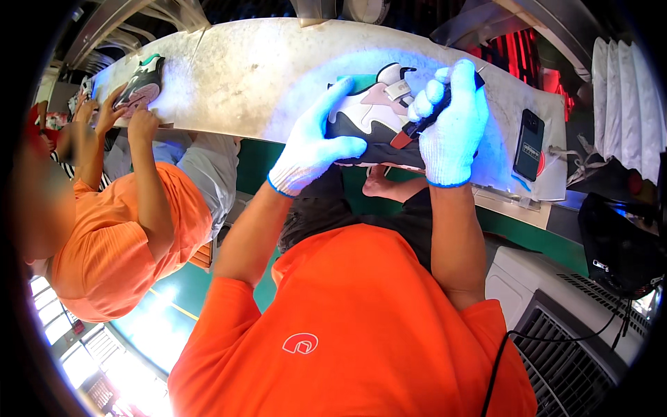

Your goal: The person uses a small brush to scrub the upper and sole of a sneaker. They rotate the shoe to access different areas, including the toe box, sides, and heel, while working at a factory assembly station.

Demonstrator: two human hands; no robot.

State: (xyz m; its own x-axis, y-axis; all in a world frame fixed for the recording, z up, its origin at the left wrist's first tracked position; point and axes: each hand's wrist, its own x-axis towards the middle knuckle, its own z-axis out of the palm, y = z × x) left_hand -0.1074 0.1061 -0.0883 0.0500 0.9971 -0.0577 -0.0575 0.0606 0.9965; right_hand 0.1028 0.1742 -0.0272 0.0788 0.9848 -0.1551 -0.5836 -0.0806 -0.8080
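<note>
Head view: both hands are gloved in white, bathed in bluish light over the bench (pixel 236 76). The shoe (pixel 365 115), white, pink and black, is placed between the hands, at the bench's near edge. Its left end is covered by the left hand (pixel 313 142), thumb and fingers spread well apart, the thumb laid along the near side; whether the shoe is pinched or only steadied cannot be told. A black tool (pixel 427 124) is clasped by the right hand (pixel 451 128), fingers curled round it; a thin point is seen beyond the knuckles, the tool's kind not made out. Just left of that hand, low on the shoe, a red-brown piece (pixel 401 140) is seen, and above it a pale tag (pixel 398 90) is noted on the shoe. A phone (pixel 529 142) is laid on the bench, to the right of the right hand. Well to the left of the left hand, a second shoe (pixel 148 83) is handled by a co-worker (pixel 125 229) in orange, bare-handed. Below the hands, the wearer's orange shirt (pixel 347 313) is shown. Further right and lower than the right hand, a black bag (pixel 615 243), a white appliance (pixel 514 278) and a dark cable (pixel 501 347) are recorded.
</note>
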